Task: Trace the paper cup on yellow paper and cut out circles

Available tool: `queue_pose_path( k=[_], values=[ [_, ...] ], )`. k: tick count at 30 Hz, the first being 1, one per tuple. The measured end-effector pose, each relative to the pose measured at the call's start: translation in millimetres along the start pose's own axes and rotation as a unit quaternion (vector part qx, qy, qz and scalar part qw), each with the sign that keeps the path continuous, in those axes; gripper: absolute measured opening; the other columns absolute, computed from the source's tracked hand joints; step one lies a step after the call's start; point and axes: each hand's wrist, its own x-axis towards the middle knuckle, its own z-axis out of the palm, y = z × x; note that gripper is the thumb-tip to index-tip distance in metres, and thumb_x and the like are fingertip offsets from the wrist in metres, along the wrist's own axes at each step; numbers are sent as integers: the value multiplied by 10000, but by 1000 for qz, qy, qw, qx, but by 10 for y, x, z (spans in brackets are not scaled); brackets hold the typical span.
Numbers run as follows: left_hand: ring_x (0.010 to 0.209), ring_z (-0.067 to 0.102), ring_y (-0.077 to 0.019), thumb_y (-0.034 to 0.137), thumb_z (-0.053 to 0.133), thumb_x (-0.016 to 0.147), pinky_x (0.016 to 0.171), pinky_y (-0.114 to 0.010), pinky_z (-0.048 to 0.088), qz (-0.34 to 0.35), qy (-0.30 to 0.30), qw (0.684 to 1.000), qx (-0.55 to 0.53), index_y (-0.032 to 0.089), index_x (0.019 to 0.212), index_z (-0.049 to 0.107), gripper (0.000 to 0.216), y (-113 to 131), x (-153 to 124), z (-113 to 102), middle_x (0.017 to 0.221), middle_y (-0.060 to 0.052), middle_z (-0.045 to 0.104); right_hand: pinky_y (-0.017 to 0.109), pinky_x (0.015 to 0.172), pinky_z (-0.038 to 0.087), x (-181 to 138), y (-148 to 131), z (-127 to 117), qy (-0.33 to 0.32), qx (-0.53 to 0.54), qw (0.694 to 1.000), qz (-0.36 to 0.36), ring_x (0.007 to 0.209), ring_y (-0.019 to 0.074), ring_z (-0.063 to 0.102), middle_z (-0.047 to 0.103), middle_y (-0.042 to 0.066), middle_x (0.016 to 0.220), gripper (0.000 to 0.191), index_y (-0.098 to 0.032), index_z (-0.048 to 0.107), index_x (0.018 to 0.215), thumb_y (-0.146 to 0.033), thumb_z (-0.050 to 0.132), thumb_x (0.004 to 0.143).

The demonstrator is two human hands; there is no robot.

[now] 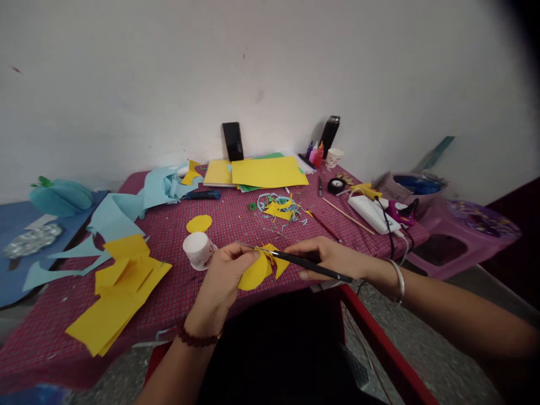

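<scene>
My left hand point(230, 267) pinches a round piece of yellow paper point(253, 274) between thumb and fingers, above the table's near edge. In my right hand point(327, 256) is a pair of black-handled scissors point(312, 265), seen nearly edge-on. Their thin blades point left and meet the upper edge of the yellow paper, where a loose offcut point(281, 266) hangs. Just left of my left hand stands a white paper cup point(198, 250), and a second yellow paper circle point(199, 224) lies behind it.
Folded yellow paper point(122, 292) and light blue scraps point(116, 214) cover the left side. Shredded trimmings point(280, 208) lie mid-table. Yellow sheets point(270, 171) and a phone point(233, 140) are at the back. A white power strip point(371, 214) with cables sits right, beside a pink stool point(447, 236).
</scene>
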Motion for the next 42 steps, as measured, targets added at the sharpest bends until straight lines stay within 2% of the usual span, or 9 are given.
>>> queue_pose_path(
  k=[5,10,14,20,25,29,35,42],
  values=[
    [438,534,-90,263,812,516,440,-195,417,-12,-28,999,-28,154,560,624,222,-5,12,-28,517,20,622,278,753,472,7,30,28,11,-1,1000,-4,841,168,610,679,34,977,446,-150,628,1220,-379,659,839],
    [473,555,-92,258,808,555,473,-194,436,0,-72,995,-66,157,576,656,184,27,-39,-47,544,10,634,354,916,466,-12,-9,-19,7,36,999,-17,1067,211,598,632,93,1198,528,-168,501,1331,-372,637,863],
    [570,591,-102,220,784,572,555,-198,471,66,-73,993,-71,173,600,698,102,40,-75,-74,629,0,665,386,978,432,-93,-137,-89,22,-99,993,-57,1125,234,571,610,94,1239,538,-198,528,1313,-347,684,820],
    [689,613,-132,214,772,650,662,-233,504,189,-27,981,34,190,619,693,89,-19,-131,-134,746,-16,679,392,963,431,-251,-242,-96,88,-253,959,-91,1023,244,615,662,72,1154,556,-275,539,1341,-291,686,805],
    [713,622,-136,229,760,690,668,-229,508,219,-7,971,95,194,656,690,85,-11,-172,-142,781,-22,679,351,879,462,-320,-266,-110,112,-301,943,-86,946,229,629,677,50,1077,521,-302,561,1323,-269,664,813],
    [704,626,-132,184,752,689,666,-223,508,231,-23,964,129,202,658,687,74,40,-174,-129,766,-14,680,292,808,469,-336,-289,-150,97,-311,940,-103,903,188,630,673,38,1053,514,-278,556,1324,-235,649,820],
    [689,611,-119,178,710,749,645,-207,489,252,-63,950,174,229,717,729,63,60,-161,-134,748,-8,679,266,766,464,-343,-269,-179,79,-300,944,-115,865,165,631,681,37,1034,474,-259,565,1314,-223,616,845],
    [717,600,-108,183,675,804,664,-194,478,276,-91,937,192,238,763,736,92,31,-122,-180,773,2,682,260,790,463,-369,-246,-162,94,-315,937,-120,876,157,640,693,39,1060,480,-259,560,1322,-209,617,848]
  ],
)
